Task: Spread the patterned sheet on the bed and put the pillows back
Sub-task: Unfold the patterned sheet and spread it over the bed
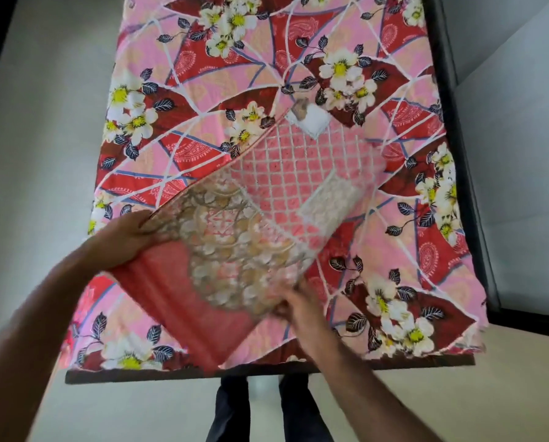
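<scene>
Pale tiled floor [43, 129] surrounds one dark-framed bed [458, 122]. One pink-and-red floral patterned sheet [234, 74] lies spread flat over it. Above it you hold one pillow in a red, lattice-printed case [266, 212], tilted: your left hand [124, 237] grips its left edge, your right hand [298, 309] its lower edge.

**Occlusions, crops and blur: head view**

We found the pillow [260, 224] motion-blurred, its far corner smeared, so we could not resolve its edges. The right hand [301, 309] was also blurred; its fingertips lay under the pillow's edge, out of sight. The left hand [124, 239] had its fingers partly hidden by the pillow. The patterned sheet [378, 218] ran off the top edge. The pillow covered its centre. Both forearms were cropped at the bottom.
</scene>
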Action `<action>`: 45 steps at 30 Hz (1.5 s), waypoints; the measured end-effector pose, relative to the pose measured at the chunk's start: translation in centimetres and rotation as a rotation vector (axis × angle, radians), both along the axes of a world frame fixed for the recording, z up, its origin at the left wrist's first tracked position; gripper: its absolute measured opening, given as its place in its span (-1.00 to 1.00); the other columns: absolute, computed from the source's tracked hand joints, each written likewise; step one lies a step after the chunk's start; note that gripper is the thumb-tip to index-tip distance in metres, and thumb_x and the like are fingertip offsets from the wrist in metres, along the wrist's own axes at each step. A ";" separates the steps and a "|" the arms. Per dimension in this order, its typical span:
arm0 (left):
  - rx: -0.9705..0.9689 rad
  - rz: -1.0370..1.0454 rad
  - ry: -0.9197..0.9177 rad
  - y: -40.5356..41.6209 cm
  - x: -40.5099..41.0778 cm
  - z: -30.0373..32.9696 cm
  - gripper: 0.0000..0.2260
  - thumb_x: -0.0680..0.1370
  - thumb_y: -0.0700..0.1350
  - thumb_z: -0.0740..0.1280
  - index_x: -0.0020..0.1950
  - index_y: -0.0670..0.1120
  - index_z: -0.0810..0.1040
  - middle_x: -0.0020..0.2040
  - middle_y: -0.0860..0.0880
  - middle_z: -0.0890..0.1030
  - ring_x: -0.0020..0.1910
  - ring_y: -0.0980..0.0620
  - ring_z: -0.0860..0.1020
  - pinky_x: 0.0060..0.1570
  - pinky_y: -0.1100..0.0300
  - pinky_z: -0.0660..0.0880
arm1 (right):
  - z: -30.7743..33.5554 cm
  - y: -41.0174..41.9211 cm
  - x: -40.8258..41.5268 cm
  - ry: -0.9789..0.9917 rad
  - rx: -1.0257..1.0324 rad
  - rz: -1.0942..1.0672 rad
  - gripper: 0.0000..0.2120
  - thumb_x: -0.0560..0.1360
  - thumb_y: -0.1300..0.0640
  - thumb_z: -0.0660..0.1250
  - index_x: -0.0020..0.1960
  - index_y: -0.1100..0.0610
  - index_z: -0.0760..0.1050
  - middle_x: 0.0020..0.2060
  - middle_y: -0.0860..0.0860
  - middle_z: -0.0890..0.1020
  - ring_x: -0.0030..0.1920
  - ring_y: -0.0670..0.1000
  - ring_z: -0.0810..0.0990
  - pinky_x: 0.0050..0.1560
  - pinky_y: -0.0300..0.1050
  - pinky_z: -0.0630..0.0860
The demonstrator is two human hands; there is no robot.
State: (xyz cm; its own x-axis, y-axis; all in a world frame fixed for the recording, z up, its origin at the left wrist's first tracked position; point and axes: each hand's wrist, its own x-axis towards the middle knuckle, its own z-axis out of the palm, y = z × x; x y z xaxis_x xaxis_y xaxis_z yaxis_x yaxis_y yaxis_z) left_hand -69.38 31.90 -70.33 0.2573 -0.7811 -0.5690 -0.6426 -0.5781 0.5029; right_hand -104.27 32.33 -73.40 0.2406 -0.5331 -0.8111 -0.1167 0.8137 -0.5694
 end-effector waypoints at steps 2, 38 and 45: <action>0.067 -0.064 -0.374 1.8 1.2 -1.4 -0.64 0.48 0.01 0.38 0.25 -0.04 0.51 0.14 -0.22 0.63 0.11 -0.28 0.61 0.09 -0.15 0.52 | -1.6 3.2 0.7 -0.027 0.162 0.263 -0.89 0.58 0.20 0.39 0.10 0.16 0.60 -0.10 0.16 0.69 -0.25 0.04 0.66 -0.28 -0.14 0.56; -0.218 -0.111 0.100 -5.0 -5.0 14.0 -0.70 0.29 -0.34 0.28 -0.07 -0.18 0.69 -0.20 -0.17 0.72 -0.14 -0.22 0.69 -0.14 -0.05 0.65 | 13.3 -22.1 -12.2 -0.087 -0.302 -0.419 -0.78 0.57 0.00 0.28 -0.08 0.11 0.62 -0.30 0.04 0.72 -0.28 0.01 0.72 -0.27 -0.13 0.64; -0.176 -0.430 -0.751 -8.3 -6.2 0.5 -0.34 0.49 -0.06 0.43 0.56 -0.02 0.28 0.54 -0.18 0.32 0.49 -0.29 0.31 0.42 -0.44 0.14 | 0.4 -23.7 -10.1 0.449 -0.348 0.137 -0.66 0.60 0.04 0.29 0.16 0.31 0.52 -0.02 0.06 0.54 -0.10 0.07 0.55 0.10 0.17 0.61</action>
State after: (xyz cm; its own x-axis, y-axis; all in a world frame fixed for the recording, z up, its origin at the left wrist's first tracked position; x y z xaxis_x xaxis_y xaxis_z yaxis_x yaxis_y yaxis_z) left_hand -75.59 23.56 -69.81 0.1787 -0.9567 -0.2298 -0.9831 -0.1643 -0.0804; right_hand -114.41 8.59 -73.05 -0.0006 -0.7747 -0.6323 -0.4990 0.5482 -0.6712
